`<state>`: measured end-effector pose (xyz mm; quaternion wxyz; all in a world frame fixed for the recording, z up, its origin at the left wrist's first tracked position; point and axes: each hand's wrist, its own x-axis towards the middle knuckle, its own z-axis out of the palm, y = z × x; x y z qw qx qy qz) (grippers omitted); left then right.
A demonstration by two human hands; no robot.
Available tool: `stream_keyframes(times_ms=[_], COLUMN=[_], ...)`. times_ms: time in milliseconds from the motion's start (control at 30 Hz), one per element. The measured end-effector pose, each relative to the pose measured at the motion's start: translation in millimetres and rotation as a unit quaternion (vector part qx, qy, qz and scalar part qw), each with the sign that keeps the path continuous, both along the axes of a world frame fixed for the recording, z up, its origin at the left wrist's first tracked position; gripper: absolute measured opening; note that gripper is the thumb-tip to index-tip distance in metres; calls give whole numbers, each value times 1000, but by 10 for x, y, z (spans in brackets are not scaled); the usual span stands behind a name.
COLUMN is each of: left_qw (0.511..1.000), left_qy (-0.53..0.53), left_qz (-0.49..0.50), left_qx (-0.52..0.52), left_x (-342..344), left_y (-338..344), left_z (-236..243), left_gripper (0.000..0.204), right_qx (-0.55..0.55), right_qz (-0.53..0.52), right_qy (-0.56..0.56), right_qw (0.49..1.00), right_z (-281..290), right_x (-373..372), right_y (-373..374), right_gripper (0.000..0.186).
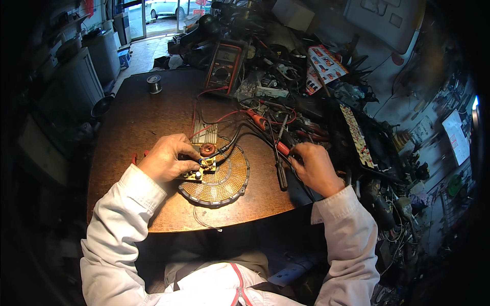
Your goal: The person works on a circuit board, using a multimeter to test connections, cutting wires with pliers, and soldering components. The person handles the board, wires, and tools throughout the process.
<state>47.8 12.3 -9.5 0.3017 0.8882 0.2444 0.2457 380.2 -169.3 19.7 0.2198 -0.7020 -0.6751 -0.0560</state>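
Observation:
My left hand [171,158] is closed in a pinch at the edge of a small yellow circuit board [208,164] that carries a copper-wound coil [207,149]. The board sits over a round coil disc [227,176], ringed in tan windings with a dark rim. Black leads [228,145] run to the board from the right; their ends are partly hidden by the fingers. Off to the right, my right hand [316,166] has its fingers curled together beside a red handle [283,148]. What they hold, if anything, is hidden. A dark-handled screwdriver [281,176] lies just left of that hand.
A red-framed multimeter [223,66] stands at the table's back, with a solder spool [154,84] to its left. A finned metal heat sink [205,133] lies behind the disc. Orange-handled pliers [256,120], cables and clutter fill the right side. A thin wire [206,222] lies by the front edge.

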Motion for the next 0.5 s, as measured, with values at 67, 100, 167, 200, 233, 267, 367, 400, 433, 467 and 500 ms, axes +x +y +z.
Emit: stream_keyframes(times_ms=[67,100,167,200,233,267,367,400,433,467,500], left_qw=[1000,1000,1000,999,999,999,998,995,993,992,995], left_qy=[5,8,10,9,8,3,-41,-26,-19,-36,-25], left_qz=[-3,-3,-4,-6,-7,-13,-22,-29,-14,-24,-16], left_qx=[11,14,23,36,49,52,44,97,116,116,95], left_x=[8,15,18,9,4,-11,-75,-86,-62,-18,72], left_y=[-7,-20,-17,-14,-6,13,59,63,33,51,12], left_z=[2,0,13,5,-4,-25,-119,-117,-98,-139,-125], left_gripper=[31,31,31,31,31,30,24,25,25,24,24], right_qx=[-8,-14,-18,-28,-37,-34,-32,-27,-53,-16,23], right_qz=[-7,-9,-8,-12,-15,-21,8,31,11,54,82], right_qy=[7,10,8,5,2,4,16,103,86,90,93], right_qw=[1000,1000,1000,1000,999,999,999,994,995,994,992], right_z=[51,67,140,167,184,157,95,124,137,164,198], right_x=[7,11,29,21,19,6,-119,-251,-308,-362,-405], right_y=[164,236,293,286,280,269,278,266,267,257,230], right_gripper=[17,17,15,15,15,14,14,11,10,11,13])
